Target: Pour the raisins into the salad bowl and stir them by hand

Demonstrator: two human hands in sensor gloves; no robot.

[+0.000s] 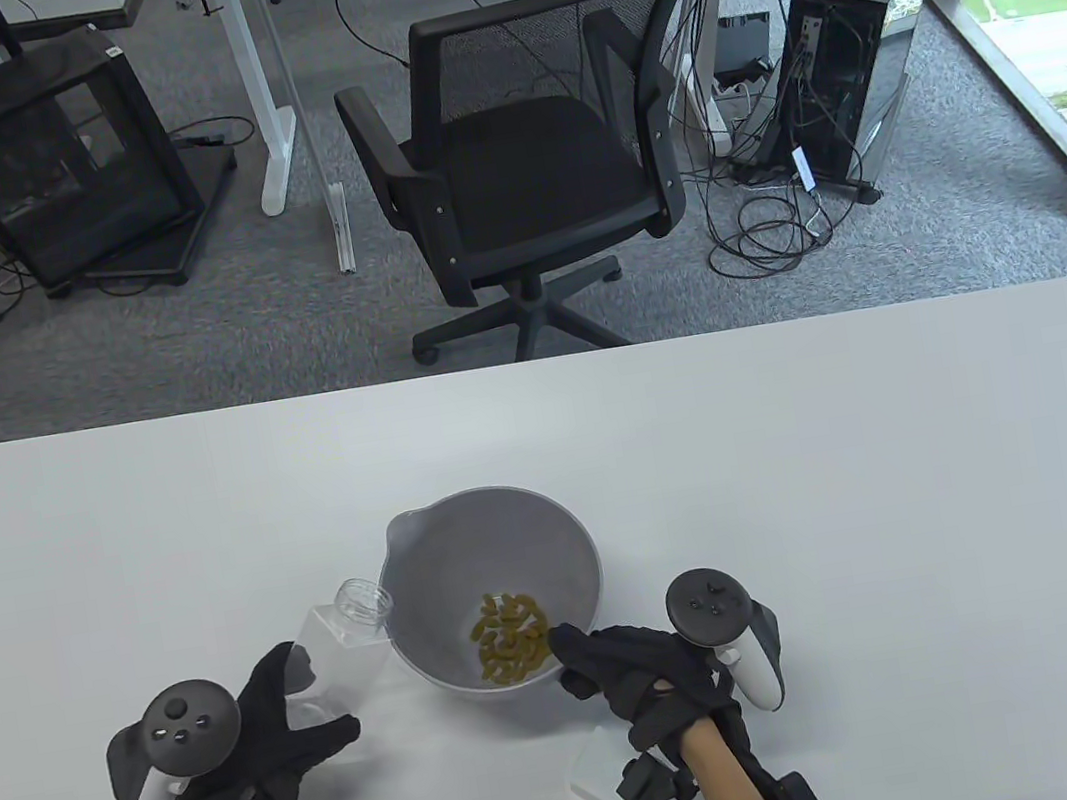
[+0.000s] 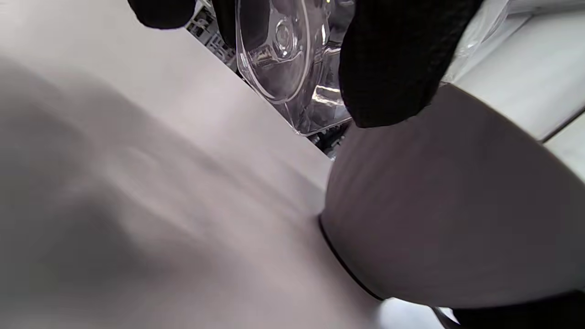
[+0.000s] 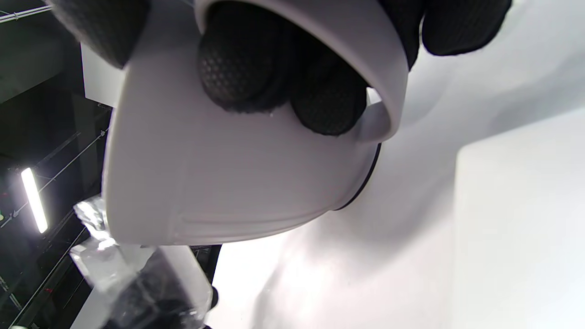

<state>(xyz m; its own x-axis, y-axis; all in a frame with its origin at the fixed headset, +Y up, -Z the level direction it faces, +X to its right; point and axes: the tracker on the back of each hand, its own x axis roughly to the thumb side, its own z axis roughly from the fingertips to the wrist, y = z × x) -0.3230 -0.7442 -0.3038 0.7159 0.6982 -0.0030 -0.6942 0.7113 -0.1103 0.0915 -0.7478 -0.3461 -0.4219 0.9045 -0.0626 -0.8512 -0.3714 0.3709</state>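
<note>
Grip: left hand (image 1: 271,725) holds the clear bottle (image 1: 343,633) between thumb and fingers; right hand (image 1: 638,677) holds the salad bowl (image 1: 447,555) rim, fingers curled inside, thumb outside.
Bottle: looks empty, open mouth touching the bowl's left rim.
Bowl: on the table (image 1: 809,478), raisins (image 1: 510,636) heaped at its bottom.
Progress: pouring seems finished; stirring by hand is not yet done.

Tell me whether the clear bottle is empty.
Empty: the clear bottle shows nothing inside, and the raisins lie in the grey bowl.
</note>
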